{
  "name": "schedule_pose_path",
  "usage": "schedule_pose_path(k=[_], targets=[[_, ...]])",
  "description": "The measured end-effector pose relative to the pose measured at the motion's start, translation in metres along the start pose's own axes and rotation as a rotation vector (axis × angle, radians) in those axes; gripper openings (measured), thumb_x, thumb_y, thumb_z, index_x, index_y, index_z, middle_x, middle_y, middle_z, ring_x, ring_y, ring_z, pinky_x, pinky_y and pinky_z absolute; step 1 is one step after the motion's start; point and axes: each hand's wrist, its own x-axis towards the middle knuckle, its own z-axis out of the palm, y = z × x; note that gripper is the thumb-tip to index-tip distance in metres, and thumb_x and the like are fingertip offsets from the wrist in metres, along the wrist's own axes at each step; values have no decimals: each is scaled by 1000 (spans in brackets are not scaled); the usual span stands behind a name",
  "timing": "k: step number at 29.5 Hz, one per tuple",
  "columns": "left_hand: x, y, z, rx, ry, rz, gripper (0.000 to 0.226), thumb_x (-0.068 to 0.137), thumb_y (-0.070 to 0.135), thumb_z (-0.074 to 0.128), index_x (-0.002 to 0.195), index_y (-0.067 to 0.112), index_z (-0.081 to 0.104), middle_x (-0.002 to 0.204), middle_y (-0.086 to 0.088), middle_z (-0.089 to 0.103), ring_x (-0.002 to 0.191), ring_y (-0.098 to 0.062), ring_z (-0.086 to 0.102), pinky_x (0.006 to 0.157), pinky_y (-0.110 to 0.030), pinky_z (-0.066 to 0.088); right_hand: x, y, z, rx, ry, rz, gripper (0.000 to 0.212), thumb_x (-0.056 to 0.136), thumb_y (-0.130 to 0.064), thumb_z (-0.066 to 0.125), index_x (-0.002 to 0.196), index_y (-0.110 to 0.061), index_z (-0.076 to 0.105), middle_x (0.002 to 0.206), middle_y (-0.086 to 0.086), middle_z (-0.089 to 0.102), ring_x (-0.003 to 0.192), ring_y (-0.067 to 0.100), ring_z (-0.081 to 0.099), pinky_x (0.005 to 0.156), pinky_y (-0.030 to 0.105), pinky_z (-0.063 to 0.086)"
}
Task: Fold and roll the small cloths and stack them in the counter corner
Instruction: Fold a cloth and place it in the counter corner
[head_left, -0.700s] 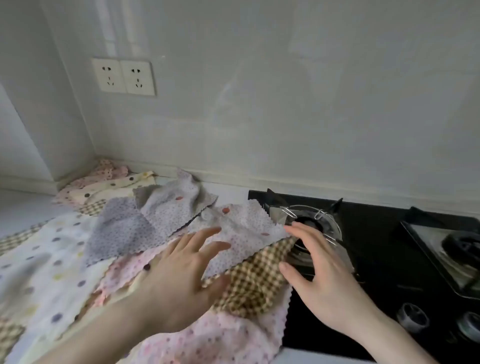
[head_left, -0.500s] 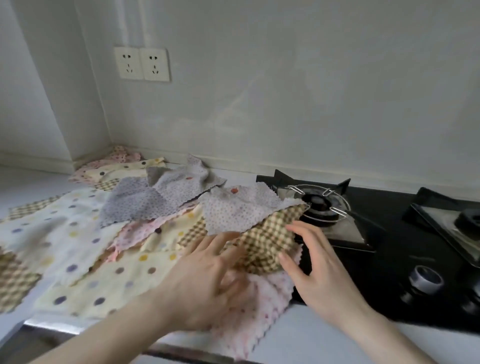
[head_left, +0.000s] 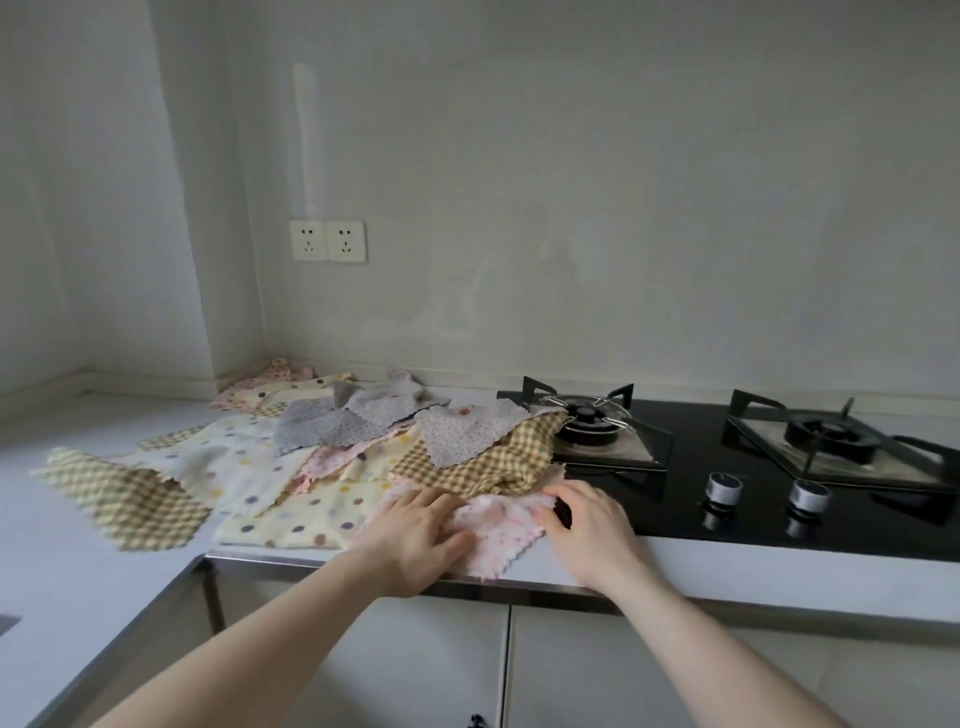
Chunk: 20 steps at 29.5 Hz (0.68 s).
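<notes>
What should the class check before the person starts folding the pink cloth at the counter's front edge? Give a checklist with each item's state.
1. Both hands on the pink cloth: left hand and right hand rest on it. Ok.
2. Pink cloth flat: bunched between the hands. Not ok.
3. Pink cloth fully on the counter: its edge overhangs the front. Not ok.
4. Cloths off the stove: checked cloth reaches the burner. Not ok.
5. Burner off: cannot tell.
</notes>
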Motion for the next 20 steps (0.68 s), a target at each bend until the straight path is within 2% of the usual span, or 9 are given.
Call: schedule_pose_path(k=[4,8,11,12,14,16,18,20], targets=[[12,3,-18,-99,-1,-49,65,85,73,27,121,32,63,125,3,63,116,-20,56,95,-36,43,-2,1,2,4,2,13,40,102,-47,49,137,-32,60,145,-12,54,133,15,49,113,33,32],[38,-4,-35,-70,141,-93,51,93,64,30,117,36,65,137,10,51,124,-15,49,104,-41,39,1,4,5,-4,17,8,41,101,-50,47,137,-35,58,144,-15,53,134,13,48,113,33,31],[57,-14,-37,-3,88,-129,55,89,62,24,112,37,67,138,11,51,122,-18,50,104,-47,40,4,7,6,0,26,4,41,100,-53,47,137,-37,57,143,-16,53,134,11,46,112,33,31],[61,-16,-36,16,48,-139,50,91,58,25,110,37,67,133,10,55,117,-19,52,100,-46,41,4,8,6,-2,28,5,41,100,-54,46,136,-37,57,142,-17,53,133,11,46,111,33,31],[65,-15,-36,55,-22,-147,35,98,50,32,99,34,63,116,9,62,102,-17,53,82,-37,39,6,8,7,-11,33,6,41,99,-55,46,136,-39,57,141,-19,52,132,9,46,110,32,31],[67,-13,-37,70,-47,-157,32,99,44,35,94,30,63,98,9,65,91,-17,57,69,-34,37,4,8,8,-7,31,7,41,99,-56,46,136,-40,56,140,-20,52,132,8,45,110,31,31],[76,-16,-41,74,-40,-180,36,94,33,33,99,27,69,95,5,70,90,-20,63,67,-35,47,5,8,10,-4,42,4,41,99,-55,47,135,-40,57,138,-21,52,130,8,46,109,31,31],[86,-20,-49,20,-6,-188,39,89,23,35,100,21,72,100,-2,74,93,-26,68,76,-41,58,6,8,9,-2,55,9,40,98,-55,47,134,-40,57,137,-22,52,129,7,47,109,30,31]])
